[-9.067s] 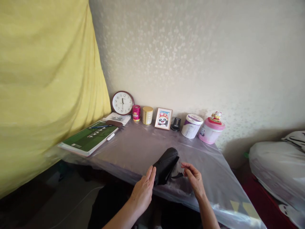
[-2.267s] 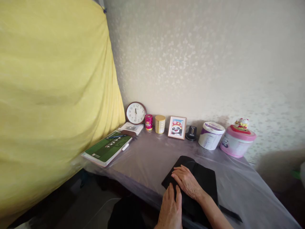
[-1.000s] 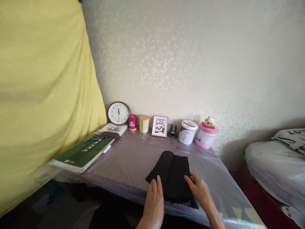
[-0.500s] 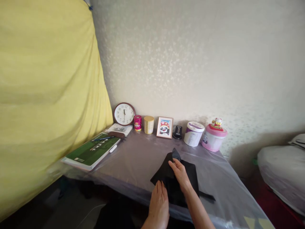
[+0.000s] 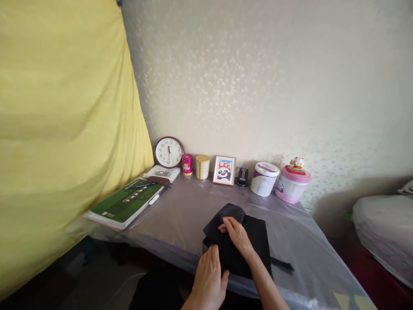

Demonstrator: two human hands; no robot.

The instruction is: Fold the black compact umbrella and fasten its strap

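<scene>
A black cloth [image 5: 256, 243] with folded layers and a thin strap [image 5: 282, 263] at its right lies on the near part of the table. My right hand [image 5: 238, 236] reaches over it, fingers curled on a shiny flap [image 5: 227, 213] at the upper left; its fingertips are partly hidden. At the cloth's lower left edge is my left hand [image 5: 208, 275], with fingers stretched forward against the fabric and the thumb apart.
Plastic sheeting covers the table [image 5: 180, 215]. Along the wall stand a clock [image 5: 169, 152], a pink can [image 5: 187, 165], a yellow can [image 5: 202, 167], a panda picture frame [image 5: 224, 171], a black object [image 5: 241, 177] and two tubs [image 5: 264, 179]. A green book [image 5: 125, 201] lies left.
The flap under my right hand has spread out to the left, where before it stood up as a narrow point. My left thumb has moved away from its fingers.
</scene>
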